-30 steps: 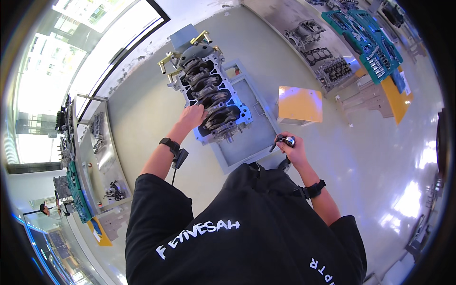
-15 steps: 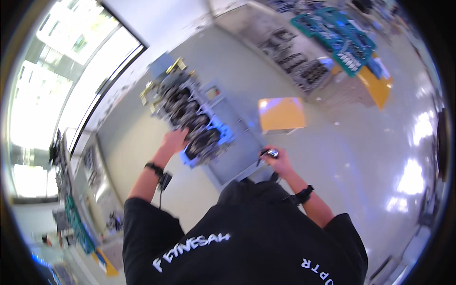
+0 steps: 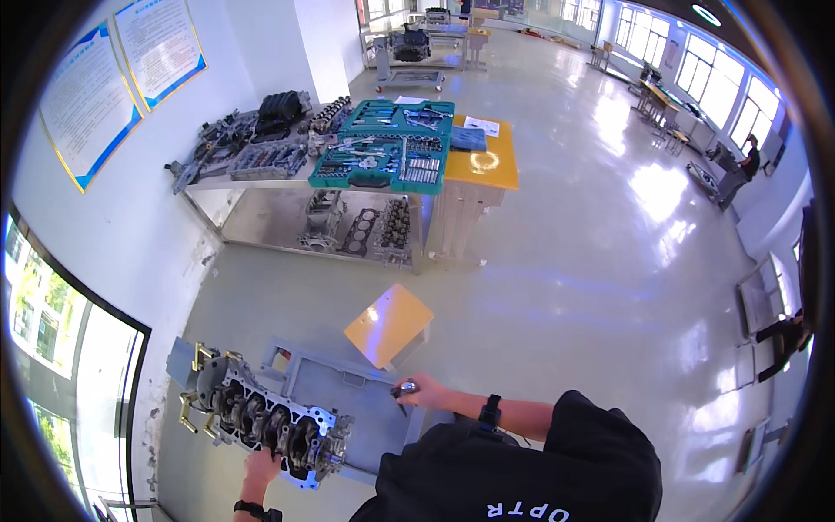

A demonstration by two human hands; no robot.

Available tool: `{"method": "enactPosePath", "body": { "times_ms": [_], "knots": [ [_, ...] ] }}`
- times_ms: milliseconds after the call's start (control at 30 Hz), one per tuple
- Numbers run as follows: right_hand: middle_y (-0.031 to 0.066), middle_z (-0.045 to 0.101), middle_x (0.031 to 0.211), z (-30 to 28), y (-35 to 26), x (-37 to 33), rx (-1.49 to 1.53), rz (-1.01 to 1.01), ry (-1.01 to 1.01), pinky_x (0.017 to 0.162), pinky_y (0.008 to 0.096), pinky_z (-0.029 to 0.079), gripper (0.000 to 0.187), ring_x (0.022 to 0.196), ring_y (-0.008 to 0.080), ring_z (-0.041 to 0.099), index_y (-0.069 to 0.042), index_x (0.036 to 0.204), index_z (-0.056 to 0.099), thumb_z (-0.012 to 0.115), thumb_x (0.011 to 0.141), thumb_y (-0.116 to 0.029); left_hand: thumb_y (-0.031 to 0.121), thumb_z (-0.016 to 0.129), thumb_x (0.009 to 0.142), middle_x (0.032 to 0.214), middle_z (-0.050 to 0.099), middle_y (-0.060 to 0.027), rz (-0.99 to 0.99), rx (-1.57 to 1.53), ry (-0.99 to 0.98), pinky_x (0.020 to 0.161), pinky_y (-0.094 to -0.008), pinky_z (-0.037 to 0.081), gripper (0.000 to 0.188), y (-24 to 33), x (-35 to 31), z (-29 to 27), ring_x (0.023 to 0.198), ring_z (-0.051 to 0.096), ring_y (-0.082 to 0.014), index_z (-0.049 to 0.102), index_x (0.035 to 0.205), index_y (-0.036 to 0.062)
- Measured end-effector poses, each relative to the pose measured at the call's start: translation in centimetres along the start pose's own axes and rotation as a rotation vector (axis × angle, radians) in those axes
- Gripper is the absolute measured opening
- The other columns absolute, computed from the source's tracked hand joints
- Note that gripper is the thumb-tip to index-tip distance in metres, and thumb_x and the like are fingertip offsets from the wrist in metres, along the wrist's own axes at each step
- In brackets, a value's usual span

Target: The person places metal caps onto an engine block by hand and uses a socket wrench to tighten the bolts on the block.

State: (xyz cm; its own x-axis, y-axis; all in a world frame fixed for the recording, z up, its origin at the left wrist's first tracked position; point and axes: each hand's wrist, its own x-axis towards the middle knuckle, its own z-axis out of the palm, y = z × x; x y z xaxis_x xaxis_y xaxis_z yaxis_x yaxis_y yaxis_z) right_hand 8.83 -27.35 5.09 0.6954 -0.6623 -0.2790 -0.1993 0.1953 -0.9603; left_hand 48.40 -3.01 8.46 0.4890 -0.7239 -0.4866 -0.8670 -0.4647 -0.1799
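Note:
An engine block [image 3: 270, 426] with its crankshaft exposed lies on a stand at the lower left. At its near edge is my left hand [image 3: 259, 470], its fingers drawn together against the crankshaft side; whatever lies between the fingertips is hidden. My right hand [image 3: 424, 391] is closed round a ratchet wrench [image 3: 407, 388] with a shiny round head. It is held over the right end of the grey stand tray [image 3: 335, 400], apart from the block.
A yellow-topped stool [image 3: 391, 326] stands just beyond the tray. Farther off, a metal bench [image 3: 252, 181] carries engine parts and an open green socket set [image 3: 383, 148], beside a yellow table [image 3: 496, 165]. A person [image 3: 750, 161] is at the far right.
The view has swung up and to the right, bringing the bench and far room into sight. My left hand remains at the engine block, and my right hand still holds the ratchet wrench.

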Motion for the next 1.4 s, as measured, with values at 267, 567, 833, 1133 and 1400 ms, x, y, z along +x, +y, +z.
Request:
{"method": "enactPosePath", "body": {
  "times_ms": [267, 567, 833, 1133, 1400],
  "knots": [
    [0.0031, 0.06, 0.07, 0.3, -0.9, -0.4, -0.048, 0.058, 0.012, 0.054, 0.0264, 0.043, 0.027, 0.058, 0.0092, 0.052, 0.0, 0.103, 0.062, 0.068, 0.077, -0.006, 0.043, 0.048, 0.079, 0.059, 0.063, -0.0131, -0.091, -0.165, -0.039, 0.07, -0.0413, 0.051, 0.047, -2.6, 1.8, 2.3, 0.067, 0.065, -0.0293, 0.068, 0.065, 0.003],
    [0.0007, 0.058, 0.068, 0.1, 0.4, 0.6, 0.041, 0.005, 0.033, 0.053, 0.0256, 0.042, 0.027, 0.058, 0.0079, 0.052, -0.003, 0.103, 0.063, 0.069, 0.077, -0.009, 0.041, 0.059, 0.076, 0.095, 0.065, -0.0188, -0.009, -0.004, -0.036, 0.08, -0.0453, 0.048, 0.039, 0.7, -1.9, -0.9, 0.094, 0.061, -0.0343, 0.065, 0.096, 0.0075],
    [-0.0008, 0.058, 0.069, -0.3, 0.8, 1.6, 0.048, 0.003, 0.039, 0.053, 0.0257, 0.043, 0.025, 0.058, 0.0072, 0.053, -0.006, 0.1, 0.063, 0.07, 0.076, -0.012, 0.05, 0.057, 0.077, 0.091, 0.066, -0.0176, -0.099, -0.067, 0.065, 0.078, -0.047, 0.048, 0.046, 0.0, -1.4, 0.8, 0.089, 0.062, -0.0363, 0.067, 0.091, 0.008],
    [0.0002, 0.057, 0.067, -0.1, -0.3, 1.3, 0.009, 0.004, -0.01, 0.053, 0.0242, 0.041, 0.027, 0.058, 0.0076, 0.051, 0.0, 0.102, 0.062, 0.069, 0.077, -0.006, 0.048, 0.041, 0.086, 0.089, 0.064, -0.0238, -0.172, -0.14, 0.048, 0.081, -0.048, 0.047, 0.053, 0.7, -1.5, 0.5, 0.09, 0.061, -0.0399, 0.068, 0.089, 0.0031],
    [-0.002, 0.055, 0.063, -0.2, 0.4, 1.5, 0.066, 0.009, 0.049, 0.049, 0.024, 0.04, 0.025, 0.054, 0.0063, 0.05, -0.004, 0.099, 0.064, 0.07, 0.076, -0.01, 0.048, 0.042, 0.085, 0.096, 0.064, -0.0231, -0.216, -0.174, -0.083, 0.083, -0.0486, 0.046, 0.052, -0.1, -0.3, 0.8, 0.093, 0.06, -0.0393, 0.066, 0.097, 0.0022]
  ]
}}
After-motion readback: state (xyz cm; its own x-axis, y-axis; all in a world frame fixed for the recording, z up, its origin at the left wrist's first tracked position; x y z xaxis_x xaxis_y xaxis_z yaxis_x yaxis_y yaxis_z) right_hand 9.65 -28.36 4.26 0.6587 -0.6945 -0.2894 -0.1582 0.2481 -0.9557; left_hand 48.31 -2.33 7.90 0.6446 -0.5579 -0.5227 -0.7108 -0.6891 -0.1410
